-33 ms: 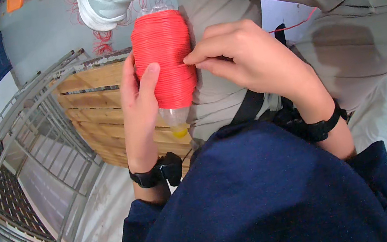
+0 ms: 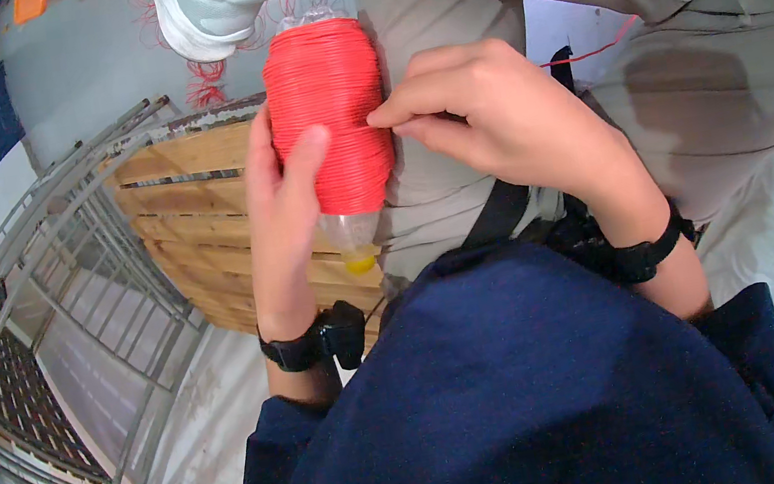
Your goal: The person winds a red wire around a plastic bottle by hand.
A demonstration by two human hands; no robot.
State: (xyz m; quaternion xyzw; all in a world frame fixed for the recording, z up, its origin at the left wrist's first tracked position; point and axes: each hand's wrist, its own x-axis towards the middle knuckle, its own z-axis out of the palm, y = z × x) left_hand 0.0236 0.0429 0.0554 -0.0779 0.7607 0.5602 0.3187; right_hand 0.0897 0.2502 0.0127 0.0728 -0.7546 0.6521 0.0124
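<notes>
A clear plastic bottle [image 2: 347,231] lies over my lap, its yellow cap [image 2: 361,265] pointing toward me. Close-set turns of thin red cord [image 2: 326,79] cover most of its body. My left hand [image 2: 281,193] is closed round the left side of the wound bottle, thumb pressed on the turns. At the right side of the winding, thumb and forefinger of my right hand [image 2: 493,109] are pinched together on the red cord. Its exact grip is partly hidden by the fingers. A loose strand of the same cord shows beyond my right wrist, above the trousers.
Left of my legs is a slatted wooden surface [image 2: 198,196], beside a grey metal wire rack [image 2: 117,356]. Tangled red cord [image 2: 206,86] lies on the floor near a white shoe [image 2: 200,18]. An orange object [image 2: 30,6] is at the top left.
My left thumb has slid slightly to the right across the winding. The bottle has barely shifted, and my right hand stays in place.
</notes>
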